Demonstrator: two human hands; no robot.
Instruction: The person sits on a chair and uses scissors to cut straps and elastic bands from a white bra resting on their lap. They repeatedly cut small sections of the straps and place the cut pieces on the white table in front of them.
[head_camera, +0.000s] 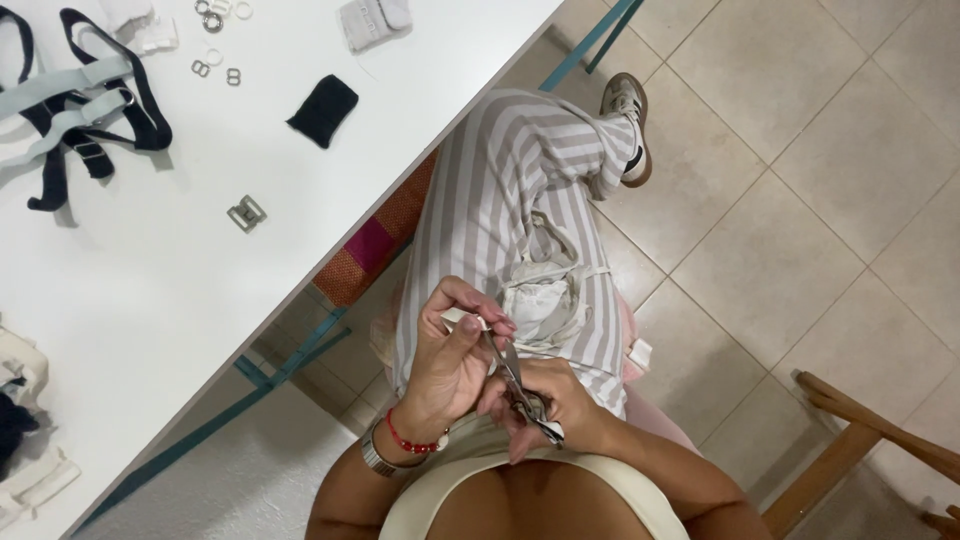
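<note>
1. My left hand (450, 360) pinches a small pale piece of strap (462, 318) between thumb and fingertips, over my lap, well off the white table's (200, 300) near edge.
2. My right hand (545, 405) is closed around small scissors (515, 385), blades aimed up at the piece.
3. Risk, as I judge it: blade tips sit just beside my left fingertips; a slip could nick them or cut crookedly.
4. The piece looks short, flat, off-white; detail too small to tell.
5. Loose white fabric (545, 295) rests on my striped trousers (500, 190) and could snag.
</note>
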